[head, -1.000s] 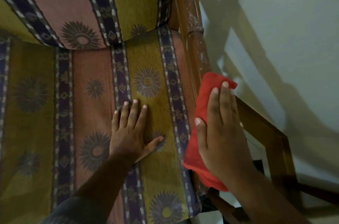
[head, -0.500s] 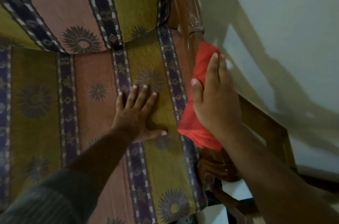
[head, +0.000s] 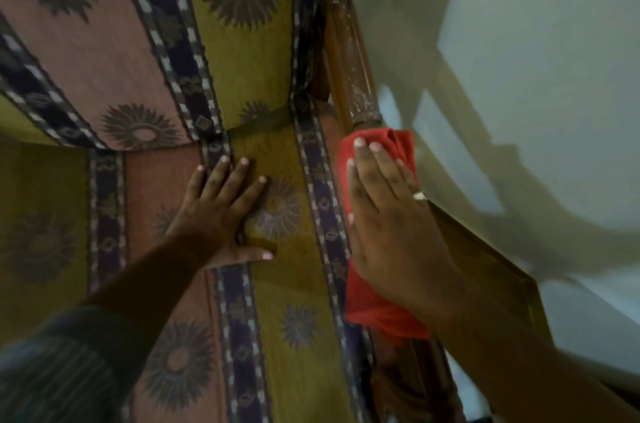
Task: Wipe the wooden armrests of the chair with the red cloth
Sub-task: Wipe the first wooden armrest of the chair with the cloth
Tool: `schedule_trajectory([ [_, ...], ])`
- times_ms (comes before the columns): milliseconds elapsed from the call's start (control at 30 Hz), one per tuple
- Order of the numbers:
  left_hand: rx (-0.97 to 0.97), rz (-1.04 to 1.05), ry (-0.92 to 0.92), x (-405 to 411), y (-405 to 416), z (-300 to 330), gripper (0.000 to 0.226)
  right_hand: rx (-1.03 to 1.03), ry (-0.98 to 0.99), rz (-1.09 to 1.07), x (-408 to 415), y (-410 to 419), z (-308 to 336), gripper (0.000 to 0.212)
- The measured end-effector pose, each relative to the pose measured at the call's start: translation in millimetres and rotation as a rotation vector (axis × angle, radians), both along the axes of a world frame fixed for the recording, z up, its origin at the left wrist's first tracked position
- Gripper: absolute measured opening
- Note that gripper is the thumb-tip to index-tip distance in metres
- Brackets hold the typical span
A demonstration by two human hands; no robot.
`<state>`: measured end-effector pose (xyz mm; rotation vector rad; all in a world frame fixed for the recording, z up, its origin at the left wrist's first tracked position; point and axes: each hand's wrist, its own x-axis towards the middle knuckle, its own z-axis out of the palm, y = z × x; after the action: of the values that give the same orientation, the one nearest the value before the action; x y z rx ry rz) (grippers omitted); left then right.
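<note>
While the striped, sun-patterned chair seat [head: 294, 284] is filling the left and centre of the frame, a pale wall [head: 536, 42] is taking up the right side. Between them the wooden armrest [head: 349, 52] is running from the top centre down toward the lower right. The right hand [head: 391, 225] is lying flat, fingers straight and close together, pressing the red cloth [head: 374, 312] onto the armrest at centre right. The left hand [head: 221, 215] is resting palm down on the seat, fingers spread. A ring [head: 419, 195] is showing on the right hand.

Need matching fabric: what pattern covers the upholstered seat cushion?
Seat cushion: olive, pink, navy stripes with sunbursts; head view.
</note>
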<state>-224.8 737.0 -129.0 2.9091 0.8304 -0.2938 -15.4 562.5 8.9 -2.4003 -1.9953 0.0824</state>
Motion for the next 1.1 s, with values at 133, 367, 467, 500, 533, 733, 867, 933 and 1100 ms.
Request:
schedule_trajectory([
  [133, -0.044, 0.003, 0.021, 2.2, -0.7, 0.9, 0.127, 0.141, 0.369, -0.326, 3.3, 17.7, 2.2, 0.064],
  [367, -0.063, 0.0, -0.025, 0.5, 2.6, -16.2, 0.126, 0.132, 0.227, -0.108, 22.4, 49.4, -0.3, 0.06],
  [467, -0.082, 0.001, -0.036, -0.1, 1.7, -19.7, 0.127, 0.111, 0.111, -0.053, 40.9, 93.3, 2.2, 0.065],
  [500, -0.084, 0.003, -0.036, -0.9, 3.3, -19.9, 0.127, 0.112, 0.086, -0.051, 45.2, 109.1, 2.4, 0.067],
  [533, -0.091, 0.002, -0.035, -0.8, 3.4, -19.7, 0.126, 0.117, 0.07, -0.067, 48.5, 121.6, 2.6, 0.069],
  [733, -0.155, 0.022, -0.018, 0.6, 5.1, -19.4, 0.128, 0.197, 0.283, -0.359, 46.5, 141.9, 3.1, 0.072],
  [867, -0.177, 0.023, -0.022, -0.1, 5.0, -20.9, 0.128, 0.176, 0.206, -0.298, 46.0, 139.6, 5.2, 0.068],
  [933, -0.176, 0.023, -0.03, -1.1, 4.6, -23.1, 0.127, 0.127, 0.064, -0.147, 51.4, 148.2, 6.8, 0.066],
  [1100, -0.164, 0.011, -0.031, -0.5, 4.2, -22.2, 0.126, 0.075, 0.027, -0.066, 71.7, 187.8, 15.3, 0.07],
])
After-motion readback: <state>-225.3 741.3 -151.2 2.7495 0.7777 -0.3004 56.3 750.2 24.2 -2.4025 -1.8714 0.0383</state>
